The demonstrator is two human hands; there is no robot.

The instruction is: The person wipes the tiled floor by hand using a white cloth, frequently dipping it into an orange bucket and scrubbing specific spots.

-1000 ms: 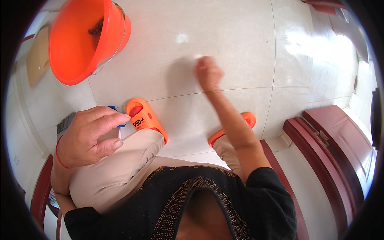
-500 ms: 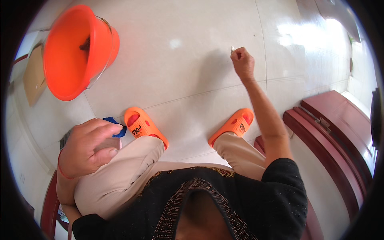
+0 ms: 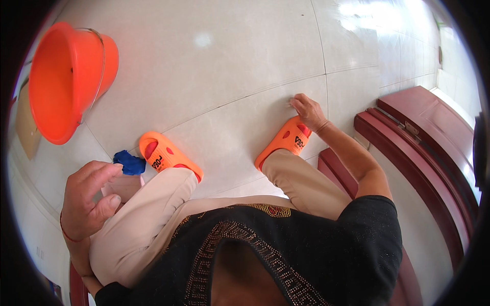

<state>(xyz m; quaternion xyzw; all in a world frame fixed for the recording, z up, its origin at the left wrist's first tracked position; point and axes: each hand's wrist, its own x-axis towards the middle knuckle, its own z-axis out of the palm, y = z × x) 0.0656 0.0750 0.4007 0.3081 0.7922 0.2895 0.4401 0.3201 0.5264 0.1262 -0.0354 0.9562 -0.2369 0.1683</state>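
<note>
My right hand (image 3: pixel 309 112) is closed in a pinch above the floor, just beyond the right orange slipper (image 3: pixel 287 137). A tiny pale thing shows at its fingertips, too small to name. On the other side my left hand (image 3: pixel 91 201) is raised over my left thigh, with thumb and fingers apart and nothing between them. Past its fingertips, a crumpled blue cloth (image 3: pixel 129 163) rests on a pale pink box-like thing (image 3: pixel 125 186), partly hidden by the hand and my leg.
An orange bucket (image 3: pixel 109 64) with a wire handle lies tipped or leaning at the far left, beside a cardboard piece (image 3: pixel 26 127). Dark red wooden furniture (image 3: pixel 408 153) stands close on my right. The left orange slipper (image 3: pixel 171 157) is on the pale tiled floor (image 3: pixel 229 61).
My right hand has come back toward me, down near the right slipper, still pinched. My left hand has shifted slightly left and down, showing more blue cloth. The view has moved a little.
</note>
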